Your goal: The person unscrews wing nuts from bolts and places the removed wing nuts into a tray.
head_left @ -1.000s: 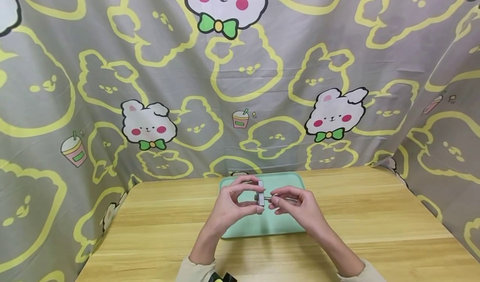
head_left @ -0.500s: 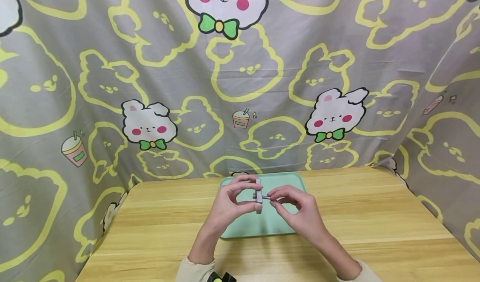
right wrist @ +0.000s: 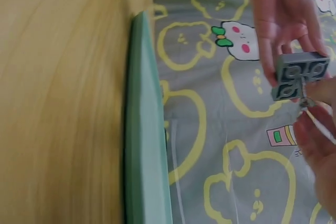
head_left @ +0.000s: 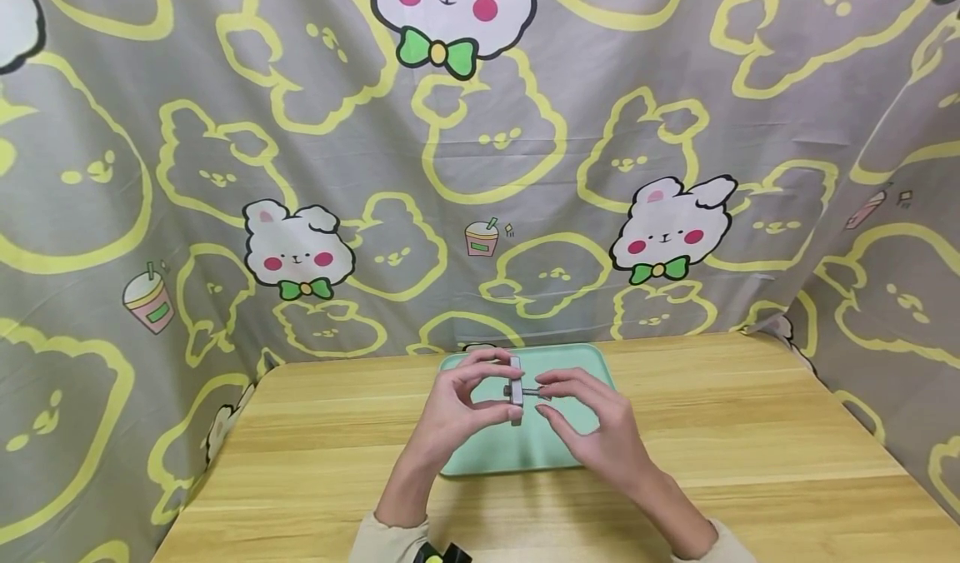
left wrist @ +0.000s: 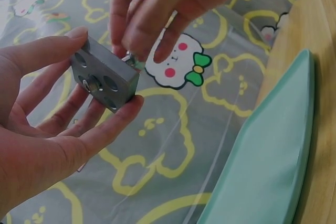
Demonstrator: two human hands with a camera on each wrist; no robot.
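Observation:
A grey metal block (head_left: 516, 390) with several round holes stands on edge above the tray, gripped between the thumb and fingers of my left hand (head_left: 453, 409). A thin threaded bolt (head_left: 531, 392) passes through the block and sticks out to the right; its head shows in one hole in the left wrist view. Near the bolt's free end sits a small metal piece (right wrist: 305, 103) that looks like a wing nut. My right hand (head_left: 607, 421) is beside that end, thumb and fingers spread apart around it. Whether a fingertip touches it I cannot tell.
A mint-green tray (head_left: 525, 463) lies on the wooden table (head_left: 337, 446) beneath both hands. Behind and at both sides hangs a grey curtain (head_left: 420, 296) with cartoon animals. A black strap device (head_left: 442, 555) is at the left wrist.
My right thumb and fingers were together at the bolt's end and have spread apart, leaving the end visible. The left hand and block have shifted slightly left.

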